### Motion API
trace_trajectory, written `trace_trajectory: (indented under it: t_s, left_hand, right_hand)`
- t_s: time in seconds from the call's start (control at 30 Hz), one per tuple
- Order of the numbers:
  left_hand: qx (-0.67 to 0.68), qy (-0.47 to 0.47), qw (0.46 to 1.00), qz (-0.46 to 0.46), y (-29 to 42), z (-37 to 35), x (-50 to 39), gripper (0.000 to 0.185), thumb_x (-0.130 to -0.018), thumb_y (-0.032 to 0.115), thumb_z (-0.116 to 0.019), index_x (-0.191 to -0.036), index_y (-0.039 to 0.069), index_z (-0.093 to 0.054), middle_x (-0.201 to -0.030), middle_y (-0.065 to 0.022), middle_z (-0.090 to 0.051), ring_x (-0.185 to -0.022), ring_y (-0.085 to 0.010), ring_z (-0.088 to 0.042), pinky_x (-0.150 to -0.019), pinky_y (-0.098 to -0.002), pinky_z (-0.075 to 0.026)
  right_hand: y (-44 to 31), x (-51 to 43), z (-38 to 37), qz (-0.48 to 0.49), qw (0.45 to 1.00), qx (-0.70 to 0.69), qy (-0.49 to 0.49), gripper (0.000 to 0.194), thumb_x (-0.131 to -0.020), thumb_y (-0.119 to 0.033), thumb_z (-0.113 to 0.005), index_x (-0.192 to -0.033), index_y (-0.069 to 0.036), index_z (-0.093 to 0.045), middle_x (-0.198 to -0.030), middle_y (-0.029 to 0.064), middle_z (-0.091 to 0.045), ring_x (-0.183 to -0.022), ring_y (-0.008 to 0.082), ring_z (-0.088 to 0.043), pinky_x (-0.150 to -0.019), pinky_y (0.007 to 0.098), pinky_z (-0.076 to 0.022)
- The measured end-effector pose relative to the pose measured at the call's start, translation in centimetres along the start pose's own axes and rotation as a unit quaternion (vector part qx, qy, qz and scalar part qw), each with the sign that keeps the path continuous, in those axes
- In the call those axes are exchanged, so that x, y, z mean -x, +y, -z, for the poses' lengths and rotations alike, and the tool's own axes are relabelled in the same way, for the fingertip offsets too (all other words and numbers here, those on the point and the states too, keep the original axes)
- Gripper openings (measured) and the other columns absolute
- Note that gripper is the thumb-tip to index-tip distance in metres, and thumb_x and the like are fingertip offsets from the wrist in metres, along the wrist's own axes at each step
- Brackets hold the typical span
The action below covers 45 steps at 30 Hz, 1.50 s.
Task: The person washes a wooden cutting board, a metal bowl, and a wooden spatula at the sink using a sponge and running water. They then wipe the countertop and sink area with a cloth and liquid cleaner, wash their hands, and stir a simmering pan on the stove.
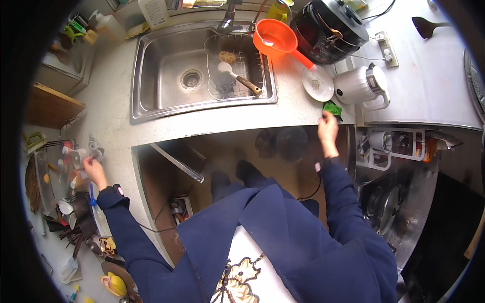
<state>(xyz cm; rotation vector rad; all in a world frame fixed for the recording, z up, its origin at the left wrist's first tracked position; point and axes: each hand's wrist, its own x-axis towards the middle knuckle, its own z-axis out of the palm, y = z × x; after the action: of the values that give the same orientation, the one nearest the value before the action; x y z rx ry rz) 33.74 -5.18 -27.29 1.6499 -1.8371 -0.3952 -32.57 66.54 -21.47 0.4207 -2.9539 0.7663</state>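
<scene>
My right hand (328,130) is at the counter's front edge, its fingers at a green cloth or packet (332,110) beside a small white plate (318,84). Whether the fingers grip it is unclear. On the left counter my left hand (94,172) reaches among small bottles and jars, its fingertips at a greyish, blurred item (94,151). A steel sink (163,68) lies before me; on the wire rack (242,57) in it are a white-headed brush or spoon with a wooden handle (246,84) and a yellowish scrubber (226,57).
An orange dipper (276,37) rests at the sink's right rim, near a black cooker (327,32) and a white kettle (360,86). A power strip (387,49) lies behind. Bottles, utensils and a wooden board (55,106) crowd the left. Below the counter is an open cabinet space.
</scene>
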Motion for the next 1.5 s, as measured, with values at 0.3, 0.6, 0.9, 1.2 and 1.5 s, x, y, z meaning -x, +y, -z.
trace_trajectory:
  t_s: [0.3,0.6,0.9,1.2,1.5]
  left_hand:
    - [0.49,0.022,0.864,0.115,14.0,21.2,12.4,0.03,-0.1,-0.002,-0.06,-0.13,-0.003,-0.06,-0.129,-0.0132,-0.065,-0.122,-0.0262,-0.062,-0.11,-0.0449,-0.049]
    - [0.565,0.168,0.806,0.061,14.8,45.1,31.9,0.026,-0.103,0.003,-0.052,-0.128,-0.002,-0.06,-0.131,-0.0139,-0.065,-0.125,-0.0316,-0.061,-0.12,-0.0551,-0.041]
    - [0.549,0.263,0.785,0.114,5.2,54.4,43.5,0.025,-0.101,0.01,-0.059,-0.126,0.008,-0.063,-0.136,-0.0096,-0.065,-0.128,-0.0285,-0.06,-0.115,-0.0634,-0.04]
    - [0.608,0.319,0.701,0.196,-1.8,53.0,52.5,0.044,-0.098,0.006,-0.058,-0.141,0.008,-0.055,-0.146,-0.0117,-0.06,-0.136,-0.0315,-0.055,-0.107,-0.0605,-0.048]
    - [0.527,0.197,0.717,0.411,-4.7,44.3,49.8,0.042,-0.094,-0.001,-0.056,-0.136,0.0,-0.057,-0.126,-0.0106,-0.067,-0.116,-0.0209,-0.065,-0.106,-0.0413,-0.051]
  right_hand:
    - [3.2,0.2,-5.9,0.099,0.993,0.054,0.016,0.047,-0.093,-0.008,-0.064,-0.139,0.001,-0.059,-0.136,0.0218,-0.064,-0.127,0.0401,-0.057,-0.112,0.0464,-0.042]
    - [-13.4,3.1,-10.3,0.061,0.931,-0.305,-0.188,0.035,-0.091,0.004,-0.064,-0.125,0.0,-0.066,-0.113,0.0134,-0.073,-0.099,0.0272,-0.069,-0.092,0.038,-0.0542]
    - [-31.9,21.6,-6.8,0.06,0.702,-0.474,-0.529,0.041,-0.092,0.001,-0.065,-0.133,-0.004,-0.064,-0.118,0.007,-0.067,-0.104,0.0168,-0.063,-0.095,0.0315,-0.0509]
    - [-53.2,59.2,-11.4,0.561,0.552,-0.318,-0.529,0.037,-0.079,0.003,-0.07,-0.114,-0.01,-0.069,-0.109,0.0151,-0.066,-0.103,0.0381,-0.063,-0.091,0.0468,-0.053]
    - [-56.4,74.8,-23.3,0.85,0.368,-0.166,-0.339,0.053,-0.09,-0.011,-0.059,-0.143,-0.013,-0.061,-0.154,0.0098,-0.054,-0.144,0.0274,-0.048,-0.118,0.0417,-0.0378]
